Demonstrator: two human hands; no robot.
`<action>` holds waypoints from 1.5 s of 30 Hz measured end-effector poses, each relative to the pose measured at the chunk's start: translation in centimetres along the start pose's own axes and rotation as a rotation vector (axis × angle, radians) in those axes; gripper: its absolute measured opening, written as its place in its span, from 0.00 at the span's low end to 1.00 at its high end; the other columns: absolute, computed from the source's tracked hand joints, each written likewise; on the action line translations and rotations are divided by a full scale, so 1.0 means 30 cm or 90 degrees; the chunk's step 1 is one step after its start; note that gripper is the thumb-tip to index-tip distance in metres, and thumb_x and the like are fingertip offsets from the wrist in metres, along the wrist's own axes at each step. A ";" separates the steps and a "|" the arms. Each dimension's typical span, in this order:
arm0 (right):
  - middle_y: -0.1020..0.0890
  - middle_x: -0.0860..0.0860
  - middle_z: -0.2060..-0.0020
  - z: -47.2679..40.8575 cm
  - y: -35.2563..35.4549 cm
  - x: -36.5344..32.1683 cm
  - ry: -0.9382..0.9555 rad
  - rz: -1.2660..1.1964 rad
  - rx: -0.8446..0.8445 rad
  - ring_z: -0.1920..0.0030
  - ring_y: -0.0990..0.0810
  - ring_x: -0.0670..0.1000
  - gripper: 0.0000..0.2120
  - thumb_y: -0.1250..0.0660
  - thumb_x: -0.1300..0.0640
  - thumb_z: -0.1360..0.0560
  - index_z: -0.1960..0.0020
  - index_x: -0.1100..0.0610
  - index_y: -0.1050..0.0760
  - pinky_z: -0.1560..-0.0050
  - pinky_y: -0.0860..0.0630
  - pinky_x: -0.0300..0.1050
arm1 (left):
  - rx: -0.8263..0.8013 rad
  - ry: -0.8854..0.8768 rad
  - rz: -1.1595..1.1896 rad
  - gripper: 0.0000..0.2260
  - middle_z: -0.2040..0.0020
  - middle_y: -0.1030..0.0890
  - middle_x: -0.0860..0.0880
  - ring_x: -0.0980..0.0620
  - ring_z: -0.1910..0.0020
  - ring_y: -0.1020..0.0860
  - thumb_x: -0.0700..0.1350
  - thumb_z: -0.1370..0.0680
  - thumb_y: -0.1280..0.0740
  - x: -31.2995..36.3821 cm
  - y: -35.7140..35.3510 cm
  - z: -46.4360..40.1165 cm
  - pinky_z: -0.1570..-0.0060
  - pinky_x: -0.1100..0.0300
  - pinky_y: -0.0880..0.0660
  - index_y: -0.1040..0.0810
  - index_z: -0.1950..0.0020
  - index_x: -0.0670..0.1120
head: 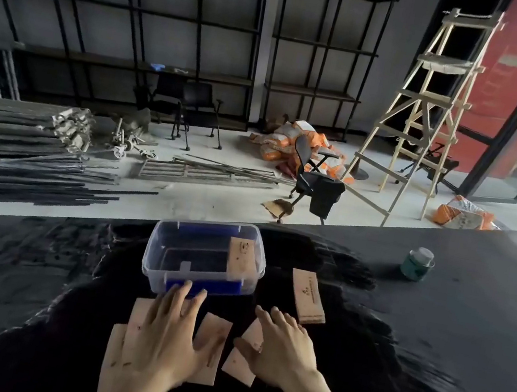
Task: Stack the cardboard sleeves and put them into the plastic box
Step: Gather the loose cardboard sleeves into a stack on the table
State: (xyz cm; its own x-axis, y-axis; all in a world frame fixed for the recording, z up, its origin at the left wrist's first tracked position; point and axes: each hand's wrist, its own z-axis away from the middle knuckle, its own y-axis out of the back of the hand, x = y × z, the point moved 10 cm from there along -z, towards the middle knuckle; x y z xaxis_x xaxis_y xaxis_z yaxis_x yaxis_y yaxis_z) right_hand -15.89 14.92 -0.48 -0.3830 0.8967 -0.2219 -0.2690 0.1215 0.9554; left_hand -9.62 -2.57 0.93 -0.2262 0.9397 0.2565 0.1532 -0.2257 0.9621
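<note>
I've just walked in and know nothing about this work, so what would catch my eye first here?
Probably the two bare hands, left hand and right hand, spread flat over tan cardboard sleeves scattered on the black table. Just beyond them stands a clear plastic box with one sleeve leaning inside its right end. Farther back, a wooden ladder rises at the right.

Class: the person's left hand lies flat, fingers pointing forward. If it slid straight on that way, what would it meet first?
Most likely the near wall of the plastic box: the left hand already has its fingertips at or almost against it, though depth is unclear.
</note>
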 end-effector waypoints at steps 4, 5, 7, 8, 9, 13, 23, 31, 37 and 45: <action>0.46 0.51 0.16 0.002 -0.085 0.009 0.033 -0.008 -0.060 0.18 0.45 0.57 0.41 0.35 0.37 0.21 0.17 0.46 0.51 0.20 0.41 0.57 | -0.081 0.007 -0.008 0.41 0.21 0.35 0.53 0.51 0.22 0.38 0.72 0.28 0.40 0.008 -0.131 0.025 0.22 0.49 0.44 0.43 0.19 0.55; 0.47 0.51 0.16 -0.003 -0.097 0.011 0.039 -0.008 -0.060 0.18 0.46 0.57 0.40 0.34 0.38 0.21 0.17 0.45 0.52 0.21 0.41 0.58 | -0.104 0.015 -0.006 0.43 0.20 0.37 0.52 0.50 0.22 0.40 0.74 0.29 0.41 0.009 -0.158 0.030 0.22 0.48 0.45 0.44 0.18 0.55; 0.49 0.52 0.16 -0.011 -0.106 0.012 0.054 0.010 -0.056 0.18 0.45 0.59 0.40 0.34 0.40 0.20 0.17 0.44 0.53 0.23 0.38 0.59 | -0.123 0.021 -0.011 0.50 0.18 0.42 0.51 0.48 0.20 0.45 0.80 0.32 0.55 0.016 -0.182 0.040 0.21 0.47 0.46 0.45 0.18 0.52; 0.49 0.52 0.16 -0.014 -0.103 0.013 0.064 0.026 -0.056 0.19 0.44 0.59 0.40 0.35 0.41 0.20 0.17 0.44 0.54 0.23 0.37 0.60 | -0.118 0.020 -0.013 0.57 0.18 0.43 0.51 0.48 0.19 0.46 0.82 0.39 0.65 0.016 -0.181 0.038 0.21 0.46 0.46 0.45 0.17 0.51; 0.50 0.52 0.16 -0.020 -0.105 0.013 0.073 0.039 -0.055 0.19 0.44 0.60 0.39 0.35 0.41 0.20 0.17 0.43 0.54 0.24 0.37 0.60 | -0.112 0.030 -0.010 0.64 0.18 0.43 0.50 0.48 0.19 0.46 0.82 0.45 0.70 0.012 -0.178 0.039 0.21 0.47 0.46 0.45 0.17 0.49; 0.47 0.52 0.16 -0.037 -0.116 0.007 0.110 0.088 -0.093 0.21 0.44 0.63 0.40 0.33 0.42 0.22 0.17 0.43 0.51 0.27 0.35 0.60 | -0.121 0.097 0.022 0.58 0.18 0.44 0.49 0.46 0.20 0.45 0.84 0.38 0.49 -0.034 -0.186 0.034 0.21 0.48 0.42 0.44 0.18 0.48; 0.33 0.52 0.33 -0.085 -0.089 0.020 0.142 0.067 -0.080 0.35 0.33 0.58 0.33 0.25 0.49 0.25 0.23 0.50 0.32 0.39 0.23 0.53 | -0.078 0.083 0.090 0.27 0.31 0.29 0.58 0.53 0.27 0.36 0.65 0.35 0.25 -0.023 -0.143 -0.015 0.27 0.54 0.38 0.25 0.38 0.59; 0.27 0.50 0.47 -0.066 -0.003 0.026 0.181 -0.121 0.047 0.48 0.24 0.53 0.10 0.27 0.52 0.23 0.47 0.52 0.26 0.53 0.22 0.52 | -0.030 0.055 0.171 0.10 0.36 0.24 0.60 0.53 0.26 0.35 0.52 0.25 0.28 0.014 -0.106 -0.039 0.28 0.53 0.39 0.28 0.52 0.61; 0.26 0.52 0.42 -0.030 0.013 -0.017 0.208 -0.097 0.056 0.44 0.26 0.54 0.08 0.33 0.60 0.20 0.41 0.56 0.25 0.48 0.22 0.49 | -0.175 0.087 0.138 0.05 0.20 0.39 0.58 0.50 0.18 0.53 0.56 0.20 0.36 -0.024 -0.174 -0.035 0.20 0.45 0.58 0.27 0.55 0.58; 0.27 0.49 0.30 -0.066 -0.018 0.011 0.176 -0.127 0.072 0.34 0.25 0.53 0.38 0.29 0.59 0.22 0.19 0.47 0.46 0.40 0.21 0.50 | -0.203 0.010 0.335 0.15 0.52 0.20 0.65 0.67 0.49 0.21 0.37 0.19 0.36 0.071 -0.116 -0.044 0.44 0.72 0.25 0.22 0.43 0.58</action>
State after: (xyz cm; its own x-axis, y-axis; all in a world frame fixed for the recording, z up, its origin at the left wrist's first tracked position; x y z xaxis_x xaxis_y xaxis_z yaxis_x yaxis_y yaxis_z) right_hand -17.62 14.31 -1.44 -0.5613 0.7038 -0.4355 -0.2690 0.3425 0.9002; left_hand -11.89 -0.13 -1.76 -0.2134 0.6775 0.7039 -0.0461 -0.7267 0.6854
